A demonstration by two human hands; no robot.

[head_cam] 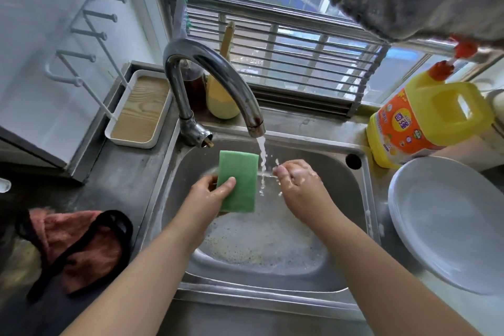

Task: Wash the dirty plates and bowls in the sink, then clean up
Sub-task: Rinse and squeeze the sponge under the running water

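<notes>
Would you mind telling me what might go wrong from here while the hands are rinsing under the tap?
1. The left hand pinches the green sponge by one edge; wet, it may slip into the foamy sink.
2. Water splashes off the right hand and may spray the washed white plates stacked at the counter's edge.

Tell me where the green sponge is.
The flat green rectangular sponge is held in the left hand over the steel sink, just left of the tap's water stream.
</notes>
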